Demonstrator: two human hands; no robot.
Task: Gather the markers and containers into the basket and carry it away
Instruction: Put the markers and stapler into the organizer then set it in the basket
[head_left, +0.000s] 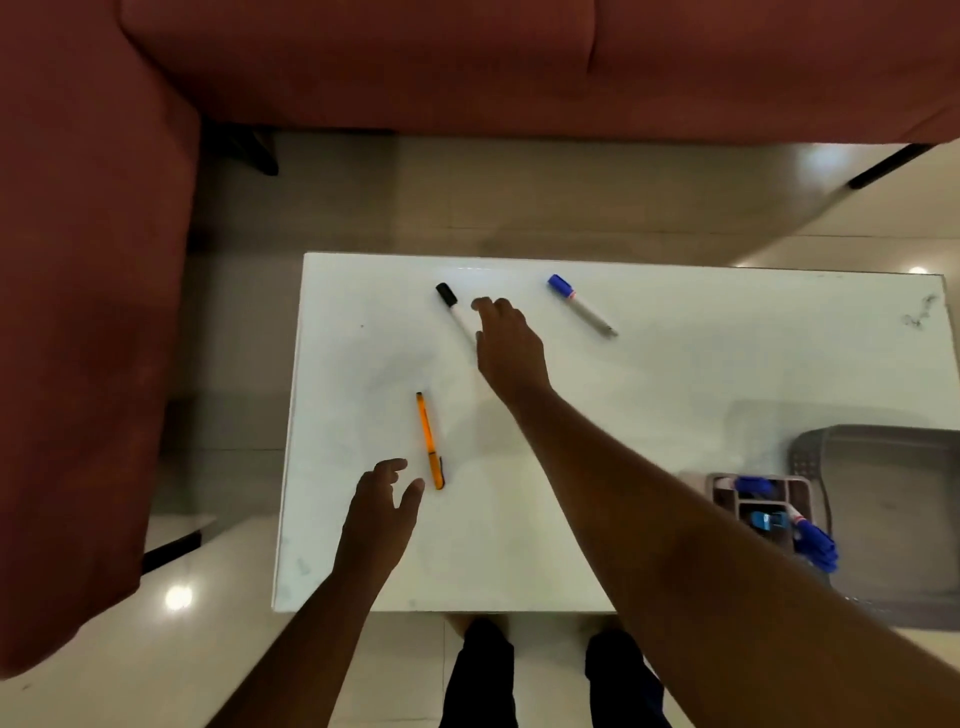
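Note:
Three pens lie loose on the white table. A black-capped marker sits at the far middle, its lower end hidden behind my right hand, which hovers open over it. A blue-capped marker lies further right, untouched. An orange pen lies near the front left, just right of my open left hand, whose thumb almost touches its lower end. At the right edge a grey basket holds a small divided container with blue-capped markers in it.
A red sofa wraps around the far side and the left of the table. The glossy tiled floor shows between sofa and table. My legs in dark trousers stand at the table's front edge.

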